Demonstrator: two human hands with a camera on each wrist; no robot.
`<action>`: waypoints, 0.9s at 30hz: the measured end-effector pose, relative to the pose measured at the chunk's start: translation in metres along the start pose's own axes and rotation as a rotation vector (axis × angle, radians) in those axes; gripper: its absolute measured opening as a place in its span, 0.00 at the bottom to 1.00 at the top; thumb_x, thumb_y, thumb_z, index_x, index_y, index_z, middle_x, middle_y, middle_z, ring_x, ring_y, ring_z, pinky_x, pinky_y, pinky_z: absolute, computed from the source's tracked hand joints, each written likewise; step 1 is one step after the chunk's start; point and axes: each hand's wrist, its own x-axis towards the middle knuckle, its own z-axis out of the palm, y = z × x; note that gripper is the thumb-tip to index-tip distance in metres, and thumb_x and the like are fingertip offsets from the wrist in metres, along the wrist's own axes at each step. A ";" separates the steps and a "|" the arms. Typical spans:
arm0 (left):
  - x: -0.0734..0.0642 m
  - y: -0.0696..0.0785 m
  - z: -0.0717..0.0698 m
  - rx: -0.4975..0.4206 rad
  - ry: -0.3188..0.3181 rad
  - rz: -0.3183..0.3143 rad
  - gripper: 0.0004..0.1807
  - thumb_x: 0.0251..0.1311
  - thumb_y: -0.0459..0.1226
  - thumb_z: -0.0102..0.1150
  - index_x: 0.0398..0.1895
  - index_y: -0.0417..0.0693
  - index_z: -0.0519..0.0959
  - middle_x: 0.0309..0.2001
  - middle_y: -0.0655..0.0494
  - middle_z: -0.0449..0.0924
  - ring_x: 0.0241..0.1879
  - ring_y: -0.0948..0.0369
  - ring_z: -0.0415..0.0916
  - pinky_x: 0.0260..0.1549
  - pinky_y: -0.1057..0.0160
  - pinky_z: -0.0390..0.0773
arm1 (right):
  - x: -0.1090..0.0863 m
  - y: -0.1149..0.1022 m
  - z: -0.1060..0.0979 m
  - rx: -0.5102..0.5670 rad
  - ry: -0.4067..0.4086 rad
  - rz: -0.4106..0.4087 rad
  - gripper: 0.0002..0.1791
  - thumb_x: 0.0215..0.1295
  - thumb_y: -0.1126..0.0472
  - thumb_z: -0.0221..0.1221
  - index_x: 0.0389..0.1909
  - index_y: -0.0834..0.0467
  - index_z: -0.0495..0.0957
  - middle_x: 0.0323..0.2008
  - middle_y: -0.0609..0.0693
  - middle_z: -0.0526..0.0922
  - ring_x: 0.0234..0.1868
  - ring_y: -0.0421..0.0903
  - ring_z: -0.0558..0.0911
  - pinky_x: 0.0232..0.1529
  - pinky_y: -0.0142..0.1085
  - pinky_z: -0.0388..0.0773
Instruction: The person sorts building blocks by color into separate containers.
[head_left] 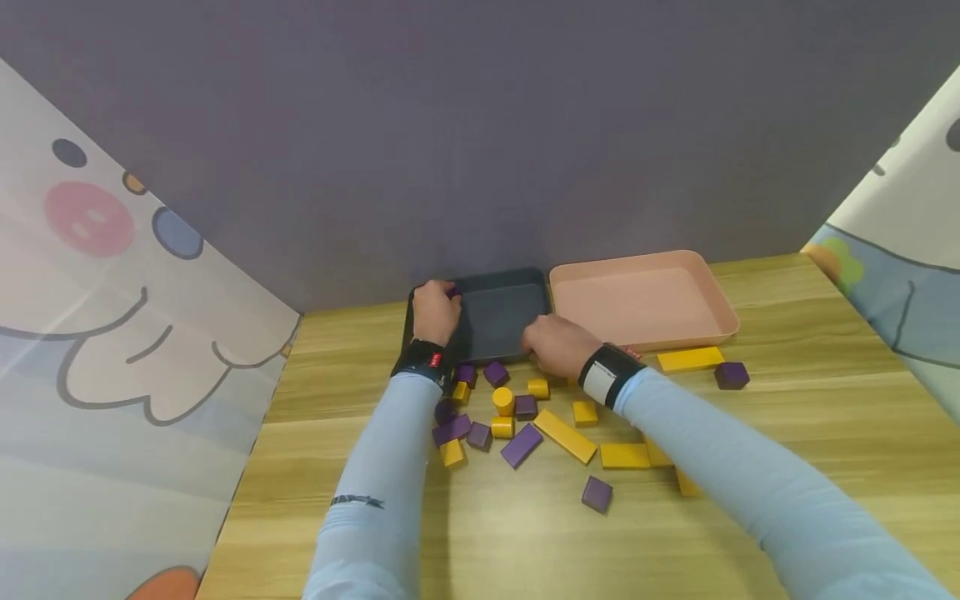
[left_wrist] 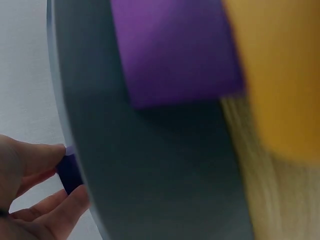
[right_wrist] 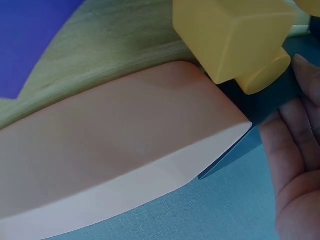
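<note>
A dark grey tray (head_left: 501, 312) stands at the back of the table. Over its left end my left hand (head_left: 437, 312) pinches a small purple block (left_wrist: 70, 172) between thumb and fingers. At the tray's front right corner is my right hand (head_left: 558, 343); in the right wrist view its thumb and fingers (right_wrist: 285, 145) lie about the dark rim, their tips partly hidden. Just in front of the tray are purple blocks (head_left: 497, 374) and a yellow cylinder (head_left: 538, 388).
A pink tray (head_left: 641, 300) stands right of the dark one. Several yellow and purple blocks are scattered in front, among them a long yellow block (head_left: 566, 436) and a purple cube (head_left: 597, 494). Another purple block (head_left: 732, 376) lies at the right. A grey wall (head_left: 480, 150) rises behind.
</note>
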 end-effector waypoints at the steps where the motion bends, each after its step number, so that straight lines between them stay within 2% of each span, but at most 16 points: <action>1: 0.000 0.000 0.001 0.004 0.005 0.000 0.14 0.64 0.33 0.67 0.51 0.39 0.87 0.51 0.43 0.88 0.53 0.46 0.85 0.55 0.51 0.84 | 0.000 -0.001 0.000 -0.006 0.005 -0.004 0.09 0.63 0.69 0.64 0.36 0.54 0.91 0.31 0.47 0.90 0.30 0.41 0.83 0.38 0.37 0.85; 5: 0.002 0.000 0.004 0.045 0.004 0.007 0.13 0.62 0.33 0.68 0.49 0.39 0.88 0.48 0.42 0.89 0.51 0.45 0.86 0.54 0.51 0.84 | -0.003 -0.002 0.002 -0.021 0.013 -0.010 0.10 0.63 0.70 0.64 0.37 0.54 0.91 0.34 0.48 0.91 0.34 0.43 0.86 0.41 0.39 0.86; 10: 0.000 0.000 0.002 0.074 -0.034 -0.017 0.12 0.62 0.33 0.68 0.48 0.38 0.88 0.48 0.42 0.89 0.50 0.45 0.86 0.54 0.51 0.83 | -0.005 -0.005 0.006 -0.019 0.012 0.002 0.10 0.62 0.70 0.65 0.41 0.55 0.91 0.38 0.50 0.92 0.39 0.47 0.88 0.46 0.42 0.87; 18: -0.005 -0.002 0.003 0.087 -0.074 -0.051 0.11 0.63 0.34 0.68 0.46 0.38 0.89 0.46 0.43 0.89 0.49 0.47 0.86 0.53 0.52 0.84 | -0.006 -0.008 0.011 0.005 -0.004 0.008 0.11 0.63 0.71 0.63 0.38 0.54 0.91 0.34 0.48 0.91 0.33 0.43 0.85 0.41 0.39 0.86; 23: 0.000 -0.001 0.003 0.075 -0.053 -0.049 0.10 0.63 0.33 0.68 0.44 0.38 0.89 0.46 0.42 0.89 0.46 0.47 0.87 0.51 0.51 0.85 | -0.004 -0.006 0.008 0.005 0.012 0.004 0.12 0.62 0.71 0.64 0.39 0.54 0.91 0.36 0.49 0.91 0.36 0.45 0.87 0.44 0.41 0.87; 27: 0.008 0.005 0.002 0.074 -0.062 -0.069 0.08 0.64 0.33 0.67 0.43 0.38 0.89 0.45 0.42 0.90 0.45 0.47 0.87 0.49 0.51 0.86 | -0.002 -0.002 0.002 -0.004 0.023 0.010 0.11 0.63 0.70 0.64 0.40 0.55 0.91 0.38 0.50 0.92 0.39 0.47 0.88 0.46 0.42 0.87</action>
